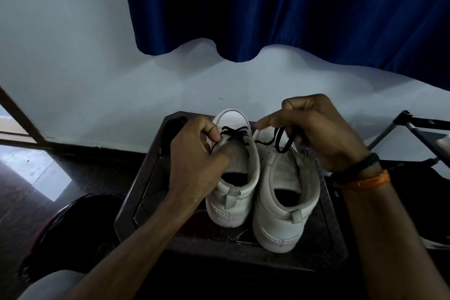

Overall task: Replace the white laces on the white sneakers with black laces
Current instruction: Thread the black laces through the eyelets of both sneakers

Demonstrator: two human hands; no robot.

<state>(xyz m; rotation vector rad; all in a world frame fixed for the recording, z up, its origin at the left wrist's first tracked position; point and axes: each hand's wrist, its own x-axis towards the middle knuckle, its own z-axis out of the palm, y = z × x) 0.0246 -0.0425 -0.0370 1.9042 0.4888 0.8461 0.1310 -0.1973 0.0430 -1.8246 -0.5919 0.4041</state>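
Two white sneakers stand side by side, heels toward me, on a dark stool [146,192]. The left sneaker [237,192] has a black lace [235,133] crossed through its front eyelets. My left hand [197,161] grips that shoe's left side, thumb and fingers pinching its upper edge by the lace. The right sneaker [285,204] has no lace threaded that I can see. Above its toe my right hand [321,129] holds a loop of the black lace [282,140], with the index finger pointing left. No white lace shows.
A pale wall rises behind the stool, with a dark blue curtain [292,7] hanging above. A dark metal rack [418,126] stands at the right. A dark bag or seat [73,226] sits at the lower left on a dark floor.
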